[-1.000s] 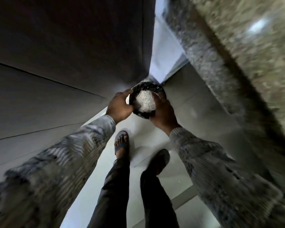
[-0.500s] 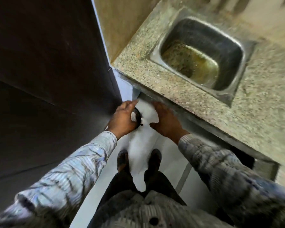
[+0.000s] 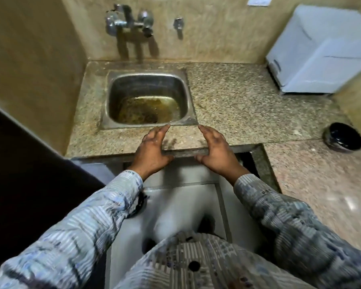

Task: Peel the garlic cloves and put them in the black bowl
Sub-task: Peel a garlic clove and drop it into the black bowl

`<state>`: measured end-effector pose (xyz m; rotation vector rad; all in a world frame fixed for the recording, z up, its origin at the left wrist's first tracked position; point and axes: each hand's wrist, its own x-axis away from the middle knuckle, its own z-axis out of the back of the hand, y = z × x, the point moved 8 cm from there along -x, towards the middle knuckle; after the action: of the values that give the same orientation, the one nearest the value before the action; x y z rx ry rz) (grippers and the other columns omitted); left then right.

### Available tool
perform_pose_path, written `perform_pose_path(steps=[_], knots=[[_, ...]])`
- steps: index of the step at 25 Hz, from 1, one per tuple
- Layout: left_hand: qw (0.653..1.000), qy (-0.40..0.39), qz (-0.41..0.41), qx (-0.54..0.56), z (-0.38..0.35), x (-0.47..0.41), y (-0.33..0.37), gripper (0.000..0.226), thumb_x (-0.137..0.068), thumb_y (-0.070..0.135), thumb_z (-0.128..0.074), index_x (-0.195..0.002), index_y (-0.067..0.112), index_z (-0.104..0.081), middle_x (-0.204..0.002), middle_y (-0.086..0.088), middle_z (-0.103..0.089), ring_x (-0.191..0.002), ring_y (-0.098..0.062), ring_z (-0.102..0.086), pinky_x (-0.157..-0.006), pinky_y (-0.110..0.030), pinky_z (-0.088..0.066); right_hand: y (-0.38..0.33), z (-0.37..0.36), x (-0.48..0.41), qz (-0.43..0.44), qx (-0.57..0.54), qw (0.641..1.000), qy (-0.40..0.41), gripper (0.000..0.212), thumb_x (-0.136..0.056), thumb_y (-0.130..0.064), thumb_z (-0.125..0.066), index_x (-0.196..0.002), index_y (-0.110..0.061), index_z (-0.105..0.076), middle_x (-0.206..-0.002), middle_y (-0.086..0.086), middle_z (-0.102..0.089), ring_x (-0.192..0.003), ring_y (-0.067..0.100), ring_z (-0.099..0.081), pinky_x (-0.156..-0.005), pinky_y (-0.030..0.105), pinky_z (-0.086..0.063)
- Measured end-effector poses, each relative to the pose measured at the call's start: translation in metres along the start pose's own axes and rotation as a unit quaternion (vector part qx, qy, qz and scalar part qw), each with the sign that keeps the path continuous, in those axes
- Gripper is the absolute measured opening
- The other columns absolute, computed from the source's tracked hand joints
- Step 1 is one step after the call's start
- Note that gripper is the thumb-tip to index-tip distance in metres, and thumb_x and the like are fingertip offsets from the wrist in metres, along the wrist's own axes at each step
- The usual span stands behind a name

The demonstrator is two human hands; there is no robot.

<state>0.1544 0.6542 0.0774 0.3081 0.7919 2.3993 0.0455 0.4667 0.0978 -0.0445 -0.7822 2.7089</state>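
Granite counter (image 3: 238, 101), black bowl (image 3: 342, 140) well right of right grip (image 3: 217, 151), left grip (image 3: 151, 150)

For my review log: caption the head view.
Left hand and right hand open before the sink; black bowl far right.

Both hands reach forward at mid-frame, fingers straight and holding nothing: the left hand (image 3: 152, 149) and right hand (image 3: 216, 150) hover palms inward over the front edge of a speckled granite counter (image 3: 238, 105). Just beyond them sits a steel sink (image 3: 147, 80) with murky brown water, taps (image 3: 129, 22) on the wall above. A black bowl (image 3: 342, 139) stands at the right edge, below a pale box (image 3: 321, 51) in the upper right.
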Motion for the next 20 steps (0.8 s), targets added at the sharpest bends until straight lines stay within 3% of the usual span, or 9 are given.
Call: perform_pose_path(steps=[7, 13, 20], knots=[[0.982, -0.082, -0.17, -0.001, -0.082, -0.076, 0.163, 0.106, -0.074, 0.035, -0.084, -0.158, 0.037, -0.02, -0.158, -0.008, -0.036, -0.141, -0.031, -0.041, -0.115, -0.044, -0.041, 0.133, 0.096, 0.041, -0.126, -0.008, 0.986, 0.107, 0.101, -0.078, -0.036, -0.082, -0.16, -0.038, -0.025, -0.164, 0.006, -0.032, -0.15, 0.026, -0.03, -0.122, 0.044, -0.032], [0.967, -0.13, -0.218, 0.012, -0.172, -0.126, 0.263, 0.106, -0.071, 0.042, -0.084, -0.159, 0.032, -0.024, -0.156, -0.01, -0.04, -0.14, -0.03, -0.042, -0.113, -0.037, -0.041, 0.246, 0.147, 0.063, -0.192, -0.022, 0.967, 0.167, 0.095, -0.076, -0.037, -0.082, -0.158, -0.024, -0.036, -0.159, 0.013, -0.04, -0.148, 0.029, -0.034, -0.12, 0.044, -0.034], [0.951, -0.206, -0.228, 0.022, -0.291, -0.176, 0.37, 0.098, -0.07, 0.03, -0.086, -0.155, 0.021, -0.038, -0.149, -0.01, -0.049, -0.135, -0.028, -0.047, -0.108, -0.024, -0.035, 0.408, 0.205, 0.098, -0.322, -0.05, 0.926, 0.19, 0.08, -0.083, -0.029, -0.083, -0.152, -0.011, -0.046, -0.155, 0.015, -0.047, -0.145, 0.032, -0.04, -0.12, 0.036, -0.031]])
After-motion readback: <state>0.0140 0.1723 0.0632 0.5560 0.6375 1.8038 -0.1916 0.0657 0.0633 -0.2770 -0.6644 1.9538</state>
